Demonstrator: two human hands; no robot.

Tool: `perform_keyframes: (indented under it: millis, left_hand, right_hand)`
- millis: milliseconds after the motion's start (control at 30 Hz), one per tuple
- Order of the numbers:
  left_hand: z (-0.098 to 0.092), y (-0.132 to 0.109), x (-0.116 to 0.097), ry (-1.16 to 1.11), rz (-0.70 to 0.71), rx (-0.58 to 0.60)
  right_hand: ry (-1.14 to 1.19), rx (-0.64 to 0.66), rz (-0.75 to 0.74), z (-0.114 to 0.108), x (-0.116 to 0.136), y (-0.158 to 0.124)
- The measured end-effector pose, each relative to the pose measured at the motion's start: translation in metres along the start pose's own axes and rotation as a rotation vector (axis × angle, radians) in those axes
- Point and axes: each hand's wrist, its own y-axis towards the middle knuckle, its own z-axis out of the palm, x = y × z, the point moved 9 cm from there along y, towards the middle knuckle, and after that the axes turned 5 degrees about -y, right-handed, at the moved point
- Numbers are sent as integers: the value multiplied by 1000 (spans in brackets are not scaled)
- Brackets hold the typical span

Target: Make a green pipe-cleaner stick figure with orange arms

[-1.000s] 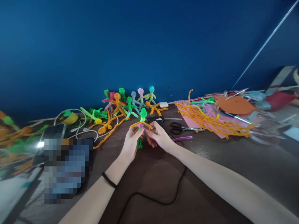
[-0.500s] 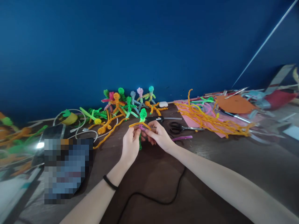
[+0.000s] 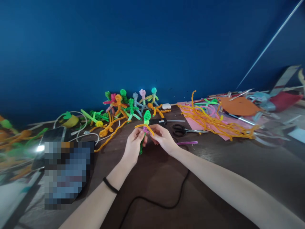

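Note:
Between my hands stands a small pipe cleaner figure (image 3: 147, 118) with a coiled green head, a yellow-green neck, orange arms and a green leg hanging below. A purple pipe cleaner (image 3: 145, 129) wraps its middle. My left hand (image 3: 134, 143) pinches the figure's body from the left, thumb and fingers closed. From the right, my right hand (image 3: 162, 137) closes its fingers at the purple wrap, beneath the orange arm; its fingertips are partly hidden. A loose purple pipe cleaner (image 3: 188, 142) lies on the table just right of my right hand.
Several finished figures (image 3: 118, 101) lean against the blue wall. Black scissors (image 3: 181, 130) and a dark glue gun (image 3: 154, 121) lie behind my right hand. Orange pipe cleaners (image 3: 214, 125) cover pink paper at right. A black cord (image 3: 152, 203) curves across the near table.
The purple pipe cleaner, looped loosely before, now sits tighter around the figure's middle. The figure has shifted slightly right and turned, its leg now slanting to the lower left.

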Motion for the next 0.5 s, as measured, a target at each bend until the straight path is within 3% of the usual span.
perform_keyframes:
  millis: [233,500]
  left_hand:
    - [13,-2,20,-276,-245,117]
    - [23,-6,24,-446,-361,257]
  right_hand:
    - [-28,-11,2,-2,-1,1]
    - [91,58,44,3,-5,0]
